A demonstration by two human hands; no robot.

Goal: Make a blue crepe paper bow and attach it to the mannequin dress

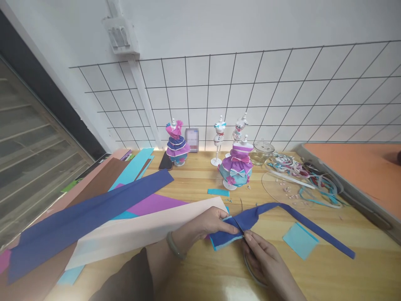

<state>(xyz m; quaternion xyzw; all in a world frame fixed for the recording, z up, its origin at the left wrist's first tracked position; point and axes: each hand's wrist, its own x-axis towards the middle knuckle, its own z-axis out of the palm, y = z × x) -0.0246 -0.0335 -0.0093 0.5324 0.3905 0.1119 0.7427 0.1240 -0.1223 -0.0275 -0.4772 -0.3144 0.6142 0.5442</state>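
Observation:
My left hand point(216, 223) pinches a dark blue strip point(313, 228) of thin cloth or paper between thumb and fingers, together with a light blue piece point(216, 246) whose edge shows beneath it. Scissors point(252, 271) are in my right hand point(265, 256), their thin blades crossing the dark blue strip right beside my left thumb. From there the strip's long tail curves away to the right on the table. A light blue square point(300, 240) lies to the right of my right hand, and a short light blue strip point(218, 192) lies beyond my left hand.
Dressed mini mannequins point(239, 165) and bare white ones point(219, 136) stand toward the wall. Long coloured sheets point(94, 213) cover the left side. A phone point(166, 161), a glass pot point(262, 152), tangled ribbons point(322, 184) and an orange-topped surface point(354, 171) surround the wooden table point(332, 271).

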